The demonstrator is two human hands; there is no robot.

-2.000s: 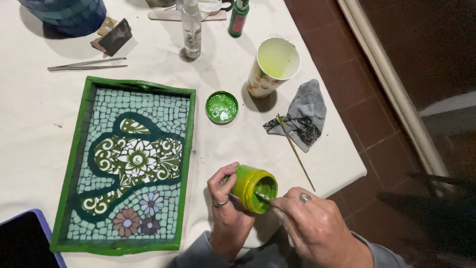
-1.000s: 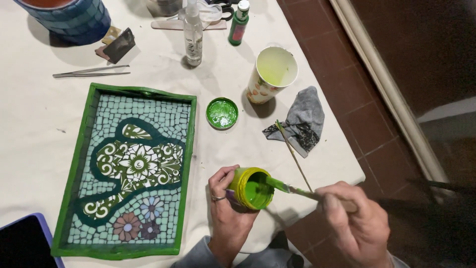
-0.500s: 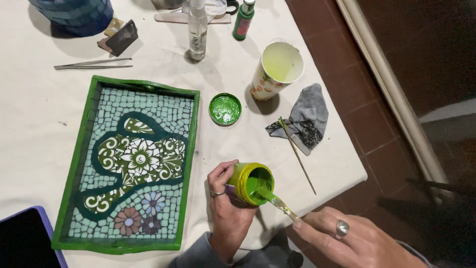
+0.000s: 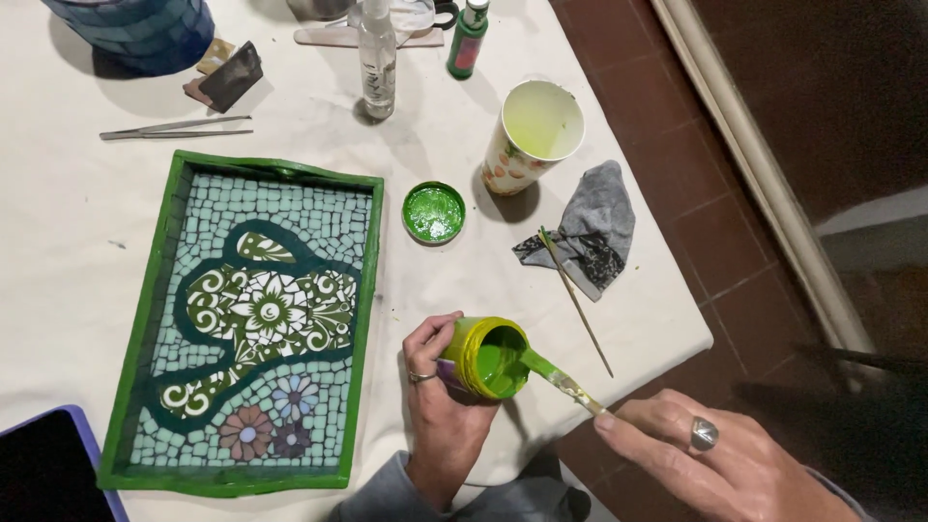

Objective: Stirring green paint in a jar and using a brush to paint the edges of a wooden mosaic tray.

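At the near table edge, the left hand [image 4: 437,391] is wrapped around an open jar [image 4: 486,358] of green paint, while the right hand [image 4: 710,464] pinches a brush [image 4: 558,378] whose tip dips into it. Farther off sit one green lid [image 4: 433,212], one cup [image 4: 532,135] tinted green inside, and one mosaic tray [image 4: 246,319] to the left.

Warm, fairly bright light on the white-covered bench [image 4: 87,222], falling from upper left: the paper cup [image 4: 530,135] and spray bottle [image 4: 375,60] throw soft shadows to the lower right. Floor at right dim, near black. Wet green lid [image 4: 433,212] glints. Focus sharp; right hand [image 4: 720,464] slightly soft.
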